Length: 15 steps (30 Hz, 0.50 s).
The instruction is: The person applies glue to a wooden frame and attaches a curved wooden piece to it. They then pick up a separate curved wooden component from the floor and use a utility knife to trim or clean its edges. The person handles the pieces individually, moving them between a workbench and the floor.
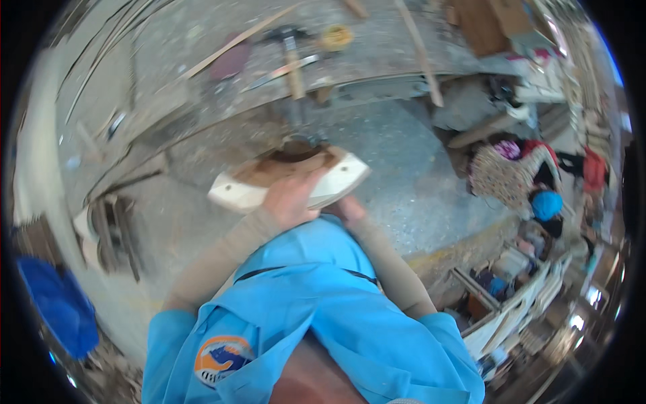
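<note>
A curved piece point(266, 174), brown on its broad face with white edges and small dark holes, is held in front of my waist. A rounded notch cuts into its far side. My left hand point(291, 200) grips the near white edge, its fingers lying over the brown face. Close to the right end, my right hand point(350, 210) holds the piece from below, with most of its fingers hidden behind it. On the bench beyond lie a hammer point(293, 71) with a wooden handle, a thin blade-like tool point(281, 73) and a yellow roll point(336, 38).
The dusty workbench point(377, 60) carries wooden strips point(235, 42) and a cardboard box point(494, 27). Curved parts point(108, 232) stand on the floor at left, near a blue sheet point(57, 303). At right, another person point(515, 172) bends low beside a rack of materials point(508, 289).
</note>
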### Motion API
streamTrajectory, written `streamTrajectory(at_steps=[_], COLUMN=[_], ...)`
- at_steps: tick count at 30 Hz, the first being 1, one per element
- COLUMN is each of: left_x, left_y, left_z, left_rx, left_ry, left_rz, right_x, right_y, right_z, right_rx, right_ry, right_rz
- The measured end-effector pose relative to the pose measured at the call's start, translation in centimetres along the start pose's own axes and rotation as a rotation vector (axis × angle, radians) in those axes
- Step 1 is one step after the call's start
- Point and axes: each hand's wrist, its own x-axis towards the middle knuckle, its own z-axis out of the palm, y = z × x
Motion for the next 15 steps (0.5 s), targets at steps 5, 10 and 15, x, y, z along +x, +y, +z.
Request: streamTrajectory(at_steps=[5,10,15], left_x=[3.2,6.0,8.6], left_y=[1.1,1.7,-0.2], left_z=[0.3,0.3,-0.5], left_rx=[-0.056,0.082,0.116], left_ry=[0.050,0.007,0.084], left_rz=[0.110,0.023,0.093], right_x=[4.5,3.4,5.6], right_y=[0.9,-2.7,-4.4], right_z=[-2.6,-3.7,-4.1], right_rx=[0.147,0.013,-0.011], right_ry=[-0.069,-0.135,-0.124], right_rz=[-0.029,0.028,0.014])
